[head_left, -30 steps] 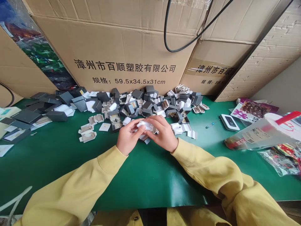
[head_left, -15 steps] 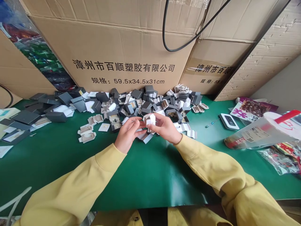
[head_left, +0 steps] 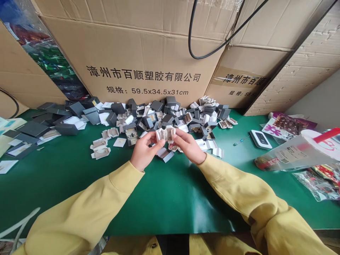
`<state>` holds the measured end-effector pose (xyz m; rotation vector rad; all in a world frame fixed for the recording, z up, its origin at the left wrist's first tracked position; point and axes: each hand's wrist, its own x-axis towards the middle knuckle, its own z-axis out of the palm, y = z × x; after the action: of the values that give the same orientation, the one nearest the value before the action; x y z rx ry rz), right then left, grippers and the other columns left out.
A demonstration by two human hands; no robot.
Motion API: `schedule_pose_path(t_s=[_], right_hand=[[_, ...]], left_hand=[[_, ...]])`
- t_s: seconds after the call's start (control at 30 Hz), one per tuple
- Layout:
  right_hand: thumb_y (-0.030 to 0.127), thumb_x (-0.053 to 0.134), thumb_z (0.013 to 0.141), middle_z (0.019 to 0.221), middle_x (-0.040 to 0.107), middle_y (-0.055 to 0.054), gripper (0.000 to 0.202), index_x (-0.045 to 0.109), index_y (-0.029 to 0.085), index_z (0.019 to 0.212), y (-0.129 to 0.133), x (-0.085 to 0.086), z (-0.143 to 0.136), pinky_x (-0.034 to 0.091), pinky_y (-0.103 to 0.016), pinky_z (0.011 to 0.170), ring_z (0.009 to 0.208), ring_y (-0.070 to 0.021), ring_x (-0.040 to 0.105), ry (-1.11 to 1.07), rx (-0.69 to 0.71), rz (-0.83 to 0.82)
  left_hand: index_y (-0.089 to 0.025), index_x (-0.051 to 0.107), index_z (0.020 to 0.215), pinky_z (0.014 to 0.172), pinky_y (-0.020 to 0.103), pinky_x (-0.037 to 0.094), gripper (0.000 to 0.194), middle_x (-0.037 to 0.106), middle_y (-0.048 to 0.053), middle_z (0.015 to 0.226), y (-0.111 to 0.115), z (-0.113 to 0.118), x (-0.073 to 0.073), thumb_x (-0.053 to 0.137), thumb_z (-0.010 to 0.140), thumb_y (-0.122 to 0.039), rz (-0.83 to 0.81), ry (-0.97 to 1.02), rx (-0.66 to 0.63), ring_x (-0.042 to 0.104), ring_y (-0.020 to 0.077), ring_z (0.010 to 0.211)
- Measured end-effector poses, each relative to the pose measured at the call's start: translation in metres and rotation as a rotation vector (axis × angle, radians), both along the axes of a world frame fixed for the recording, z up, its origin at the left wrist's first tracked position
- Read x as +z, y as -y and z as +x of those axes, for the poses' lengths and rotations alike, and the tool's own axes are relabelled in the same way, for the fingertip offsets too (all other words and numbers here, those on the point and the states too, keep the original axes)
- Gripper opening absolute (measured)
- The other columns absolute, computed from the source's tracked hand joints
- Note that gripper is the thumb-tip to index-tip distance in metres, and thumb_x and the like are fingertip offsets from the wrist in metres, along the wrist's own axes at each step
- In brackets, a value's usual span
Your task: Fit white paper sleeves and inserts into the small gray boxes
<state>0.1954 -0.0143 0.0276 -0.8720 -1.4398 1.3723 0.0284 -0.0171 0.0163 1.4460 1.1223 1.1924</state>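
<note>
Between my two hands is a white folded paper insert [head_left: 166,134], opened out with its creased hollows showing. My left hand [head_left: 145,148] pinches its left side, thumb in front. My right hand [head_left: 189,146] grips its right side between thumb and fingers. Just below the insert a small dark grey box [head_left: 165,155] lies on the green table [head_left: 159,198]. Behind the hands spreads a heap of dark grey boxes [head_left: 156,105] mixed with crumpled white inserts. Several similar inserts [head_left: 101,153] lie to the left of my left hand, near a small white card [head_left: 119,142].
Large cardboard boxes [head_left: 132,46] stand along the back, with a black cable [head_left: 190,39] hanging before them. More grey boxes [head_left: 33,129] lie at the left. At the right are a white device [head_left: 260,139], a plastic cup [head_left: 292,152] and snack packets [head_left: 289,124].
My left hand has closed on the insert, which is now unfolded and held from both sides. The whole view has shifted slightly.
</note>
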Motion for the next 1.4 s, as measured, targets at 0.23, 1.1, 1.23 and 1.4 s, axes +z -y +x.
schedule_pose_path(t_s=[0.23,1.1,1.23,1.4], right_hand=[[0.04,0.065,0.071,0.081,0.059,-0.001,0.034,0.057,0.018,0.097,0.0018,-0.002,-0.0021,0.049,-0.024,0.054,0.066,-0.0119,0.055,0.109,-0.153,0.032],[0.048,0.056,0.079,0.1,0.065,-0.003,0.045,0.056,0.019,0.113,0.007,-0.003,-0.0055,0.056,-0.033,0.079,0.089,-0.0167,0.062,0.007,0.013,0.005],[0.05,0.059,0.076,0.106,0.065,-0.005,0.049,0.057,0.019,0.114,0.0061,-0.0043,-0.0054,0.054,-0.035,0.086,0.1,-0.0196,0.06,-0.034,0.033,0.013],[0.042,0.066,0.073,0.11,0.065,-0.007,0.052,0.054,0.019,0.118,0.0067,-0.0098,-0.0053,0.053,-0.036,0.086,0.105,-0.0217,0.059,-0.026,0.013,0.015]], left_hand=[[-0.016,0.061,0.095,0.051,0.022,0.042,0.03,0.059,0.002,0.078,0.0009,-0.0014,-0.0013,0.058,0.077,-0.039,0.007,-0.073,-0.01,0.048,0.0086,0.053],[-0.016,0.061,0.073,0.054,0.022,0.038,0.02,0.058,0.002,0.072,-0.0012,-0.0042,-0.0031,0.054,0.08,-0.035,0.278,-0.358,0.232,0.048,0.0111,0.06],[-0.016,0.059,0.076,0.058,0.022,0.041,0.019,0.06,0.0,0.07,-0.0055,-0.0064,-0.0055,0.054,0.079,-0.034,0.187,-0.262,0.263,0.051,0.0118,0.061],[-0.017,0.056,0.069,0.057,0.021,0.039,0.018,0.059,-0.002,0.065,-0.004,-0.0054,-0.0036,0.055,0.078,-0.032,0.167,-0.275,0.275,0.05,0.0104,0.058]])
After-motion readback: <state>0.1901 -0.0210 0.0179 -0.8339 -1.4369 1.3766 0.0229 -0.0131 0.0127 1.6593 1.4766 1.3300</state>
